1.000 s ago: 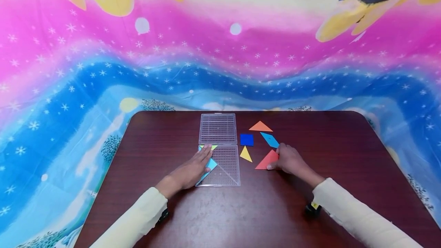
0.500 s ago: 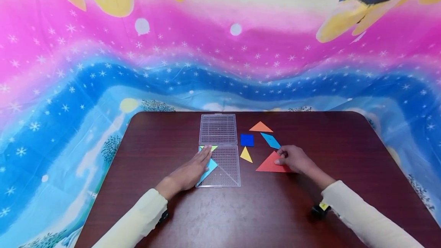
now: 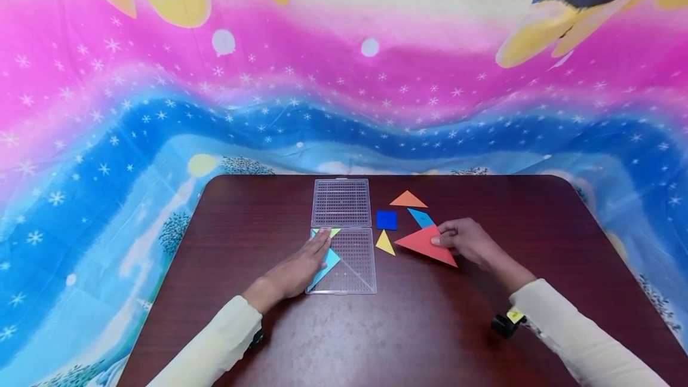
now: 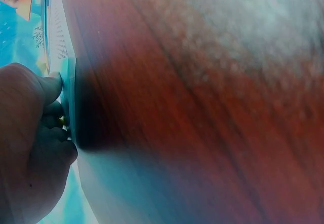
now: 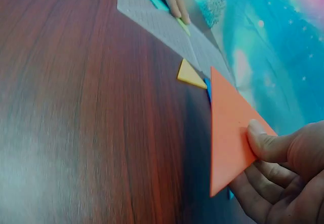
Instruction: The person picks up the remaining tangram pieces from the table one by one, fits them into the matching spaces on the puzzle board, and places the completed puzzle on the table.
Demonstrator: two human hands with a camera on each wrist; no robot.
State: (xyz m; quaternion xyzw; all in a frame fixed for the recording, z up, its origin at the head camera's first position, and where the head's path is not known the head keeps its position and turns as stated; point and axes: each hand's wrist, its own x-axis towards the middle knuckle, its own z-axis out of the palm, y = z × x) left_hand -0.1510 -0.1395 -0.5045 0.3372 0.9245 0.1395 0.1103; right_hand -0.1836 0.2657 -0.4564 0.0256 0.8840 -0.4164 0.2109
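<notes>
My right hand [image 3: 473, 243] pinches a large red triangle tangram piece [image 3: 427, 243], thumb on top and fingers beneath. The piece is raised and tilted, overlapping the light blue parallelogram [image 3: 420, 217] in the head view; in the right wrist view the triangle [image 5: 230, 138] looks orange-red. With fingers extended, my left hand [image 3: 301, 264] rests on a large light blue triangle [image 3: 329, 264] and a small yellow-green triangle [image 3: 334, 232]. Both lie in the near half of a clear, gridded plastic case [image 3: 357, 261], partly hidden under that hand.
The case's other half, a gridded panel [image 3: 341, 203], lies unfolded behind. Between case and right hand lie a dark blue square [image 3: 386, 220], a yellow triangle [image 3: 384, 243] and an orange triangle [image 3: 408, 199]. A brown table [image 3: 258, 208] bears everything; a printed cloth [image 3: 344, 106] hangs behind.
My right hand has taken hold of the red triangle, lifted it off the table and turned it, so that it now covers part of the parallelogram. The left hand has stayed in place.
</notes>
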